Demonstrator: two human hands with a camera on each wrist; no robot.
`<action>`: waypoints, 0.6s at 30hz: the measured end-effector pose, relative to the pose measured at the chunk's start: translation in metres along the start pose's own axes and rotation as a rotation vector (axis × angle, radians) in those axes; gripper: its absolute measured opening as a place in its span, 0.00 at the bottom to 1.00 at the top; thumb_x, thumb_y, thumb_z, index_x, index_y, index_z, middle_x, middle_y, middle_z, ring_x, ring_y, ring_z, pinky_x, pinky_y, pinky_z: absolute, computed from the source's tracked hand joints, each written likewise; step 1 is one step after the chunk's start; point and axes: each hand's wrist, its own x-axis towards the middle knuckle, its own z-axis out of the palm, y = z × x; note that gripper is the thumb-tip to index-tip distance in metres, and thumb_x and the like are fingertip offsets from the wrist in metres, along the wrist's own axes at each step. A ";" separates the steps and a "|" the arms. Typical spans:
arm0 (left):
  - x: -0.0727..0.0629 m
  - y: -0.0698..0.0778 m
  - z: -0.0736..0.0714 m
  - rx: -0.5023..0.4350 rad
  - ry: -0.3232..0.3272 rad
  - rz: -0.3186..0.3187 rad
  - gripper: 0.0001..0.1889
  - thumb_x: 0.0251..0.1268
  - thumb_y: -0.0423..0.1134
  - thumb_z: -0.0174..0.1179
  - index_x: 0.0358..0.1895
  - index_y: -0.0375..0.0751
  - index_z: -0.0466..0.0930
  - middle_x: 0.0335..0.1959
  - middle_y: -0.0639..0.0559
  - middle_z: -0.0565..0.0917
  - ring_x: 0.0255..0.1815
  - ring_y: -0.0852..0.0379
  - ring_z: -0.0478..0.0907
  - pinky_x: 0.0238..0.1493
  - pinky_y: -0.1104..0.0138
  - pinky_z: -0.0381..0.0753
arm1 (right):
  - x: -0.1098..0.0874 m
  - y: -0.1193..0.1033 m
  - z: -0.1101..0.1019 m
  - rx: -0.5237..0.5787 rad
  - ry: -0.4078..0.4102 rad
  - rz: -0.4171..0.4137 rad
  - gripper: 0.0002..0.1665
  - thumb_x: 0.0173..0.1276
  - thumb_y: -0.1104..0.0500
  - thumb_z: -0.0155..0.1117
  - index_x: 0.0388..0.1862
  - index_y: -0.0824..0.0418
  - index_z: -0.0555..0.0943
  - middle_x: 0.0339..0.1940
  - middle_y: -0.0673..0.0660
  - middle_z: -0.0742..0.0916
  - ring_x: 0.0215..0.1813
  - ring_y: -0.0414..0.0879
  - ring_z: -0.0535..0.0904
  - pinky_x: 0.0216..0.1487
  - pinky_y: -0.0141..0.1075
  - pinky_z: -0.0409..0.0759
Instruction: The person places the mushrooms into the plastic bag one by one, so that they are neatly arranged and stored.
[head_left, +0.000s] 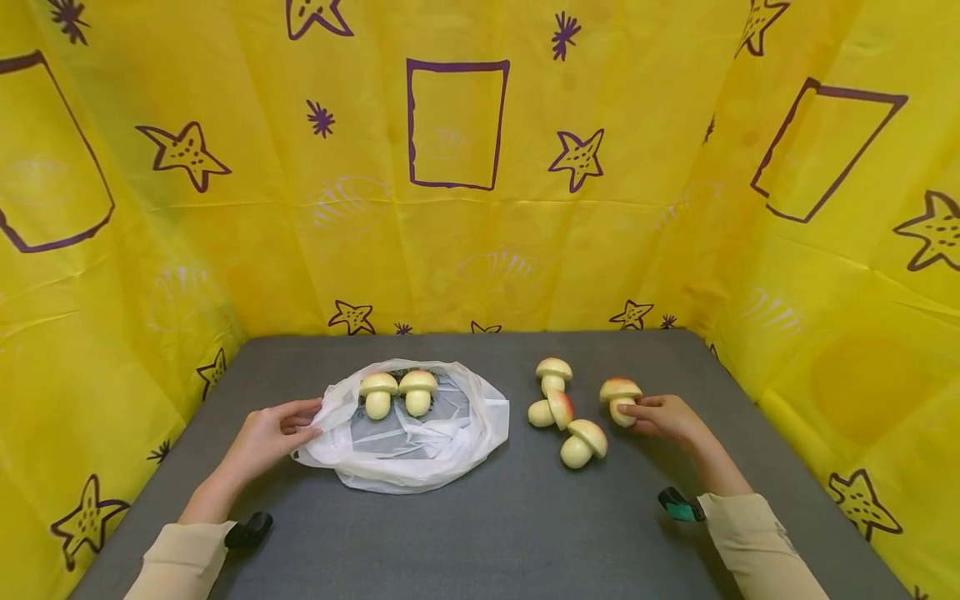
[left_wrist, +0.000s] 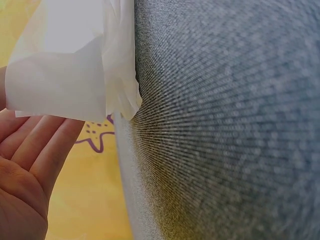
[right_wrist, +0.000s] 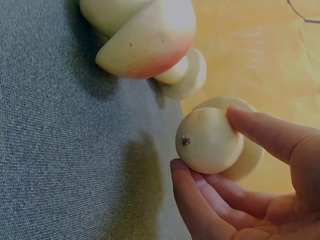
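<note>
Pinching the toy mushroom (head_left: 620, 389), the right hand (head_left: 666, 419) wants gentle fingers; the left hand (head_left: 261, 435), pinching the plastic bag (head_left: 397, 473), steadiness.

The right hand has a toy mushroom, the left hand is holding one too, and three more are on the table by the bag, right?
Not quite: the left hand grips the edge of the white bag instead, as the head view shows. The right hand does hold a toy mushroom, and three more mushrooms are on the grey table by the bag.
</note>
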 end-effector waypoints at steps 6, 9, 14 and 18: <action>0.000 0.001 -0.001 0.012 -0.004 -0.008 0.25 0.54 0.43 0.70 0.56 0.40 0.80 0.49 0.43 0.85 0.38 0.66 0.84 0.36 0.76 0.81 | -0.006 -0.006 0.001 -0.034 0.035 -0.013 0.35 0.64 0.50 0.65 0.55 0.79 0.73 0.40 0.56 0.85 0.42 0.43 0.85 0.48 0.39 0.83; 0.000 0.001 0.000 0.014 -0.009 -0.010 0.25 0.54 0.43 0.69 0.56 0.40 0.80 0.49 0.43 0.85 0.39 0.65 0.84 0.37 0.76 0.81 | -0.008 -0.008 0.001 -0.055 0.045 -0.018 0.36 0.64 0.48 0.65 0.55 0.78 0.74 0.41 0.56 0.86 0.43 0.46 0.85 0.49 0.40 0.82; 0.000 0.000 0.000 0.013 -0.011 -0.011 0.24 0.54 0.43 0.69 0.56 0.40 0.80 0.49 0.43 0.85 0.39 0.63 0.84 0.36 0.76 0.81 | -0.013 -0.013 0.003 -0.063 0.056 -0.030 0.37 0.63 0.46 0.65 0.56 0.77 0.74 0.41 0.56 0.86 0.45 0.48 0.86 0.50 0.41 0.82; -0.001 0.000 0.000 0.009 -0.014 -0.011 0.24 0.55 0.43 0.69 0.56 0.40 0.80 0.49 0.43 0.84 0.39 0.63 0.85 0.36 0.76 0.81 | -0.017 -0.017 0.004 -0.054 0.054 -0.035 0.38 0.63 0.46 0.65 0.57 0.78 0.72 0.42 0.57 0.87 0.45 0.48 0.86 0.51 0.42 0.82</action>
